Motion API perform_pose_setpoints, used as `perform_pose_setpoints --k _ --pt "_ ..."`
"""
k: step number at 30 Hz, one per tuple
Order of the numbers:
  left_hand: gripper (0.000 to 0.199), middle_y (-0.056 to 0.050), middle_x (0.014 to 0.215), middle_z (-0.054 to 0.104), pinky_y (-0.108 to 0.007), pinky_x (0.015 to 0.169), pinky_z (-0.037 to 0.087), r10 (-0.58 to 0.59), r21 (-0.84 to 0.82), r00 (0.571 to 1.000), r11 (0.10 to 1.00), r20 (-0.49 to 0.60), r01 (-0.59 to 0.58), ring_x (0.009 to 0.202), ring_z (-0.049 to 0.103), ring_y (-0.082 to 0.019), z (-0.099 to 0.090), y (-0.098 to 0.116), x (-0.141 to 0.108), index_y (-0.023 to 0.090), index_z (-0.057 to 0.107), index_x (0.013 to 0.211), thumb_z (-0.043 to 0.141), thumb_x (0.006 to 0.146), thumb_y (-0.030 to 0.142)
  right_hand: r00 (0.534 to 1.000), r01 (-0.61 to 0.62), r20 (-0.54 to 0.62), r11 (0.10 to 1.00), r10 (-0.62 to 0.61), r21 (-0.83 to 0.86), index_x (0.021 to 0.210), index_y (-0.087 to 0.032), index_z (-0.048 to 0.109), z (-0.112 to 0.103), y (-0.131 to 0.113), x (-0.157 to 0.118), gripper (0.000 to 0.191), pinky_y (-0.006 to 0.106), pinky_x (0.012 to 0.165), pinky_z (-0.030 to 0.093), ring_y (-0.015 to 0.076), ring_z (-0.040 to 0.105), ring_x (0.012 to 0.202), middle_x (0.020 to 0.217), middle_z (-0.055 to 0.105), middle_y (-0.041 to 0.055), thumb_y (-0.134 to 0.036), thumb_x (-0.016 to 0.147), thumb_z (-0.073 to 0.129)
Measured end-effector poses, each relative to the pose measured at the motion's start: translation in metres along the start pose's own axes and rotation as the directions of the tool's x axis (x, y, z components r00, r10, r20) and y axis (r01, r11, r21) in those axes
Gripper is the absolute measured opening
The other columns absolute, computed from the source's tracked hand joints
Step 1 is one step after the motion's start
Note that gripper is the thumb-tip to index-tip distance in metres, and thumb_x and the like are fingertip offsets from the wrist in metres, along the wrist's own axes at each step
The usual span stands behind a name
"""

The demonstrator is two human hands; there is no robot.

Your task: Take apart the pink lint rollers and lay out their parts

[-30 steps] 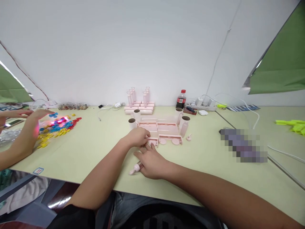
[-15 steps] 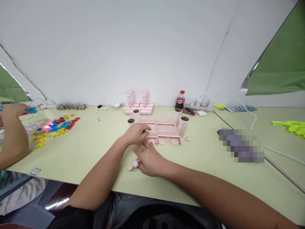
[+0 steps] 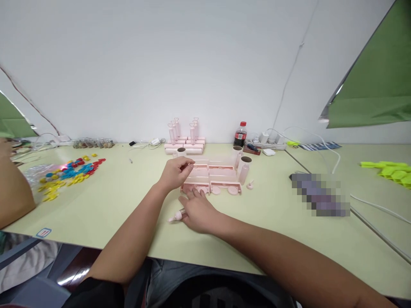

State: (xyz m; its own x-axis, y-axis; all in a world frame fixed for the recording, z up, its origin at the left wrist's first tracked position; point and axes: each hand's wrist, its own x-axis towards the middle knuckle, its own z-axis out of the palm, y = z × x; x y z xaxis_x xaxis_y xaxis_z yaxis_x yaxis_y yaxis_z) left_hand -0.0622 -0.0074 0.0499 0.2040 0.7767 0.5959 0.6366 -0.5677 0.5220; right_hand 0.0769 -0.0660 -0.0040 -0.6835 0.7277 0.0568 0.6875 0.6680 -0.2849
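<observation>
My right hand (image 3: 199, 210) lies low over the table, fingers reaching to the front of a pink open case (image 3: 225, 188) with round pieces in it. Under its thumb side a small clear bottle with a pink top (image 3: 178, 215) sticks out, held lying on its side. My left hand (image 3: 175, 173) hovers above the case's left end, fingertips pinched together; whether anything small is between them I cannot make out. More pink cases (image 3: 221, 168) stand behind. Open pale cylinders (image 3: 245, 160) and a clear bottle (image 3: 243, 174) stand at the right end. A small pink pump top (image 3: 250, 185) lies beside them.
Closed pink cylinders with upright bottles (image 3: 184, 148) stand by the wall. A cola bottle (image 3: 240, 134) and power strip (image 3: 272, 145) are behind right. A blurred dark object (image 3: 317, 194) lies right. Coloured pieces (image 3: 69, 173) and another person's arm (image 3: 14, 192) are left.
My left hand has drawn back and up from the case's front, its fingers now closer together. The right hand has shifted slightly forward with the bottle. The other person's hand has moved left.
</observation>
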Motion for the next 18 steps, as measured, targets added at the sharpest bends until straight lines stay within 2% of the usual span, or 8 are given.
perform_pose_setpoints --k 4,6,9,11,14,16,18 --pt "0.02 -0.002 0.072 0.067 -0.025 0.065 0.046 0.029 -0.024 0.997 0.999 -0.068 -0.031 0.064 0.057 -0.012 -0.002 -0.001 0.001 0.017 0.071 0.09 0.055 0.085 0.028 1.0 -0.008 -0.015 1.0 0.009 0.025 0.128 -0.012 0.055 0.001 0.0 0.001 0.049 0.064 0.105 0.023 0.0451 0.025 0.139 0.149 0.035 0.0264 -0.03 0.083 0.058" --pt "0.02 -0.001 0.072 0.067 -0.025 0.064 0.046 0.008 -0.069 0.997 0.998 -0.074 -0.013 0.064 0.056 -0.012 -0.002 -0.001 0.001 0.017 0.071 0.09 0.056 0.085 0.03 0.998 0.033 -0.058 0.998 -0.03 0.06 0.125 -0.012 0.057 -0.003 -0.001 -0.002 0.045 0.062 0.105 0.026 0.042 0.029 0.137 0.146 0.04 0.0253 -0.026 0.083 0.058" --pt "0.025 -0.001 0.072 0.065 -0.024 0.063 0.046 -0.018 -0.168 0.999 0.986 -0.05 0.009 0.066 0.057 -0.012 -0.001 0.001 0.0 0.016 0.07 0.088 0.055 0.087 0.036 0.97 0.163 -0.214 0.964 -0.117 0.21 0.117 -0.014 0.06 -0.02 -0.004 -0.014 0.035 0.049 0.103 0.036 0.0316 0.044 0.127 0.131 0.054 0.0191 -0.029 0.085 0.058" --pt "0.032 -0.001 0.069 0.062 -0.024 0.062 0.045 -0.041 -0.253 0.999 0.967 -0.011 0.037 0.065 0.055 -0.012 0.002 0.005 -0.001 0.016 0.067 0.085 0.051 0.09 0.043 0.93 0.22 -0.358 0.906 -0.083 0.362 0.109 -0.017 0.06 -0.038 -0.001 -0.024 0.03 0.041 0.096 0.042 0.0254 0.054 0.11 0.114 0.063 0.0125 -0.038 0.088 0.058" --pt "0.046 0.0 0.065 0.055 -0.023 0.056 0.043 -0.066 -0.419 0.99 0.901 0.124 0.112 0.057 0.05 -0.01 0.01 0.015 -0.005 0.016 0.062 0.083 0.041 0.094 0.055 0.866 0.219 -0.486 0.782 0.121 0.584 0.089 -0.021 0.058 -0.059 0.015 -0.035 0.032 0.034 0.076 0.047 0.0184 0.058 0.08 0.085 0.062 0.0037 -0.053 0.09 0.052" --pt "0.054 -0.001 0.068 0.056 -0.023 0.054 0.042 -0.006 -0.526 0.966 0.838 0.257 0.145 0.057 0.051 -0.011 0.017 0.025 -0.009 0.016 0.059 0.085 0.034 0.093 0.063 0.857 0.223 -0.452 0.611 0.248 0.759 0.082 -0.022 0.052 -0.064 0.03 -0.038 0.042 0.028 0.056 0.043 0.0138 0.05 0.057 0.063 0.052 -0.0023 -0.062 0.09 0.046" --pt "0.052 -0.004 0.077 0.061 -0.025 0.058 0.045 0.105 -0.604 0.918 0.78 0.383 0.163 0.065 0.058 -0.013 0.024 0.035 -0.015 0.017 0.057 0.092 0.037 0.091 0.065 0.856 0.211 -0.378 0.429 0.351 0.878 0.081 -0.022 0.048 -0.061 0.044 -0.039 0.047 0.024 0.045 0.036 0.0114 0.042 0.045 0.052 0.044 -0.0063 -0.069 0.087 0.046"
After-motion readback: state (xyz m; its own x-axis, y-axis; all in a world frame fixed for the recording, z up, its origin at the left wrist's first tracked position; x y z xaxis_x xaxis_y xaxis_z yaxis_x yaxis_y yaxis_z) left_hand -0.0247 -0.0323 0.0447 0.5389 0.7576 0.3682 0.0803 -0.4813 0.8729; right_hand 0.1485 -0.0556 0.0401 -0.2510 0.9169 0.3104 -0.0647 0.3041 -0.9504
